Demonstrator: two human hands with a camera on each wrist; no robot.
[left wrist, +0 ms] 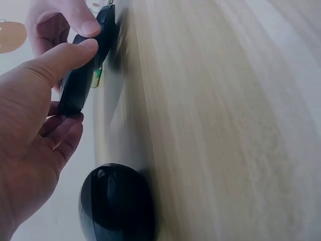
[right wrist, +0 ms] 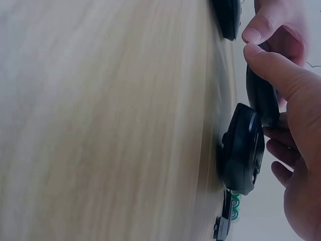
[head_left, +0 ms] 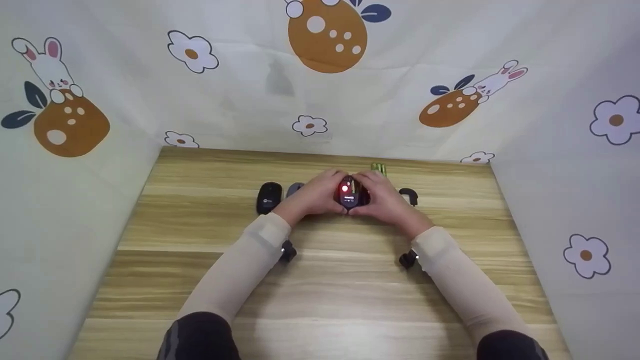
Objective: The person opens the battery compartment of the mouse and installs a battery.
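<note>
Fingers and thumbs of both hands curl round a dark mouse, the left hand pinching its left side and the right hand its right. The two thumbs meet, or nearly so, at the near end. The mouse is held raised above the far middle of the surface, its underside turned toward the head camera, a red light glowing on it and a pale label below.

Just beside it, under the right hand, a second dark mouse rests on the surface. Farther right, past that hand, lies a black curved piece; green batteries lie at the far side, partly hidden behind the right hand. To the left, a grey-blue mouse shows partly behind the left hand, with a black mouse beyond it.

Pale sleeves cover both forearms. Behind the surface's far edge hangs a whitish cloth printed with flowers, rabbits and orange fruit.
</note>
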